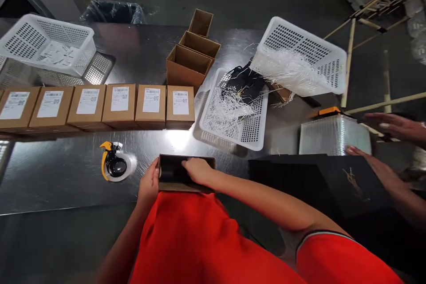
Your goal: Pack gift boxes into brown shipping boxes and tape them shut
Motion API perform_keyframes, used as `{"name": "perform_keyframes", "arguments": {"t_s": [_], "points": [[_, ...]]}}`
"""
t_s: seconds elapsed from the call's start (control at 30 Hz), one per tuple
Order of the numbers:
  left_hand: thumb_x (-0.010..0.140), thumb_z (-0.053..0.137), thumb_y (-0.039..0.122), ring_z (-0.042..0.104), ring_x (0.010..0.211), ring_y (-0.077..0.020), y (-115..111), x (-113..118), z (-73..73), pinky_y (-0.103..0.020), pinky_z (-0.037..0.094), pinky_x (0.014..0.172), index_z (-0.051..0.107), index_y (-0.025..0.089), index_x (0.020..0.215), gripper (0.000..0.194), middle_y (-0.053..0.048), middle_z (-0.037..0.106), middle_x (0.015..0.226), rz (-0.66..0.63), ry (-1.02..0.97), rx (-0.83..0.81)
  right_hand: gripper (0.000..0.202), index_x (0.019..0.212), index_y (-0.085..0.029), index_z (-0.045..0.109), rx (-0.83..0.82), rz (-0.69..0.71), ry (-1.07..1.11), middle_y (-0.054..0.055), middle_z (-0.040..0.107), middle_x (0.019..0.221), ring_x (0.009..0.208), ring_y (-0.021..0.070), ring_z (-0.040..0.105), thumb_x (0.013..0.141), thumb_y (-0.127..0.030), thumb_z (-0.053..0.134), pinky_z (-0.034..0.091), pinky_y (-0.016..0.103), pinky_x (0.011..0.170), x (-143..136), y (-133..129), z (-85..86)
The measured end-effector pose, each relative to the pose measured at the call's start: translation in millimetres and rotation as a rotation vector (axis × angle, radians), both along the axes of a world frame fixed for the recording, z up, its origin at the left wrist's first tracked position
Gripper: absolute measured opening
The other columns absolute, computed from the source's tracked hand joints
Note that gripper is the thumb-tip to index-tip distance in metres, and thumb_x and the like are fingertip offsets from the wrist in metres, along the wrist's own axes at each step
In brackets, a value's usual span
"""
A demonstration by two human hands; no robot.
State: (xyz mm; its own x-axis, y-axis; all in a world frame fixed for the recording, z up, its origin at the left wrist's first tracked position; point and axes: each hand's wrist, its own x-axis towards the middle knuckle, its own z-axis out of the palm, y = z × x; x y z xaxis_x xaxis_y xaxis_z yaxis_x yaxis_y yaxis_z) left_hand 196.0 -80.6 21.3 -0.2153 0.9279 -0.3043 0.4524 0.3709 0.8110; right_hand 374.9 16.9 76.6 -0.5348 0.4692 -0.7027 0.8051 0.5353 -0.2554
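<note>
Your left grip (pixel 149 185) is closed on the left wall of the open carton (pixel 176 186), which sits at the near edge of the bench (pixel 66 177), close to you; likely braced so it can't slide while you work inside. Your right grip (pixel 199 171) is in over the carton's right end, fingers loosely curled at the dark contents (pixel 171 169); can't tell if pinching or just pressing. Tape dispenser (pixel 116 164) is left of the carton, labelled boxes (pixel 151 117) beyond it leftward, shred basket (pixel 251 132) beyond it rightward, presumably for easy reach.
</note>
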Motion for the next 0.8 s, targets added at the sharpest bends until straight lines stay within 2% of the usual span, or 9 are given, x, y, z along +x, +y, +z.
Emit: {"name": "perform_keyframes", "arguments": {"t_s": [0.13,0.23,0.33,0.43,0.5,0.6,0.7,0.73,0.8], "points": [[0.095,0.028,0.034,0.053,0.127,-0.0245,-3.1,1.5,7.3,-0.043,0.043,0.108,0.051,0.015,0.135,0.049,-0.013,0.058,0.137,-0.014,0.113,0.018,0.041,0.131,-0.016,0.055,-0.253,0.086,0.22,0.013,0.067,0.121,0.104,0.0222,0.064,0.09,-0.02,0.051,0.049,0.027,0.083,1.8,-6.2,-1.0],[0.094,0.036,0.032,0.044,0.134,-0.0303,-3.9,10.4,24.9,-0.05,0.034,0.113,0.056,0.016,0.13,0.044,-0.015,0.052,0.142,-0.002,0.35,0.169,0.035,0.123,-0.02,0.063,-0.125,0.17,0.255,0.011,0.07,0.105,0.097,0.0237,0.063,0.091,-0.017,0.046,0.047,0.032,0.081,10.2,-14.8,-8.2],[0.093,0.036,0.027,0.052,0.126,-0.03,7.0,27.3,42.2,-0.049,0.036,0.111,0.065,0.018,0.12,0.04,-0.016,0.061,0.13,-0.297,0.357,0.224,0.032,0.111,-0.022,0.069,0.053,0.144,0.346,0.01,0.068,0.097,0.088,0.0217,0.061,0.091,-0.016,0.044,0.045,0.031,0.076,24.3,-21.3,-8.6],[0.092,0.038,0.031,0.056,0.123,-0.0295,25.8,46.6,46.3,-0.047,0.04,0.109,0.064,0.017,0.122,0.042,-0.016,0.063,0.129,-0.661,0.241,0.048,0.036,0.111,-0.023,0.069,0.189,-0.049,0.516,0.008,0.066,0.099,0.084,0.0184,0.059,0.091,-0.015,0.04,0.045,0.028,0.074,58.4,-29.4,8.2],[0.088,0.049,0.044,0.045,0.134,-0.0345,34.2,56.3,41.0,-0.051,0.034,0.112,0.054,0.013,0.134,0.056,-0.019,0.05,0.144,-0.786,0.222,-0.12,0.036,0.111,-0.022,0.067,0.399,-0.288,0.622,0.009,0.065,0.102,0.092,0.0196,0.059,0.09,-0.015,0.039,0.047,0.03,0.081,99.5,-38.7,28.4],[0.072,0.065,0.056,0.028,0.143,-0.0394,36.1,62.1,25.0,-0.055,0.028,0.113,0.038,0.015,0.146,0.089,-0.02,0.031,0.155,-0.903,0.222,-0.326,0.029,0.114,-0.021,0.062,0.972,-0.919,0.679,0.01,0.062,0.11,0.103,0.0215,0.058,0.089,-0.022,0.046,0.046,0.037,0.094,179.9,-58.5,61.8],[0.078,0.057,0.056,0.048,0.132,-0.0318,33.7,59.9,8.5,-0.044,0.037,0.11,0.05,0.017,0.139,0.073,-0.016,0.05,0.144,-1.007,0.111,-0.41,0.041,0.124,-0.02,0.051,1.489,-1.681,0.665,0.01,0.056,0.122,0.107,0.0187,0.058,0.084,-0.029,0.058,0.046,0.037,0.099,256.6,-74.5,82.0],[0.079,0.054,0.057,0.052,0.129,-0.0307,33.5,58.7,5.5,-0.042,0.038,0.108,0.055,0.018,0.135,0.068,-0.014,0.055,0.14,-1.029,0.095,-0.4,0.048,0.126,-0.019,0.048,1.523,-1.926,0.674,0.01,0.055,0.125,0.106,0.0173,0.058,0.081,-0.03,0.062,0.047,0.036,0.098,277.0,-76.7,83.3],[0.08,0.051,0.059,0.056,0.125,-0.0298,33.8,57.2,5.2,-0.041,0.04,0.108,0.063,0.021,0.126,0.061,-0.011,0.061,0.135,-1.06,0.097,-0.356,0.054,0.123,-0.018,0.048,1.294,-2.36,0.748,0.009,0.059,0.12,0.1,0.0159,0.062,0.076,-0.03,0.07,0.053,0.032,0.09,307.1,-76.7,77.9]]}}
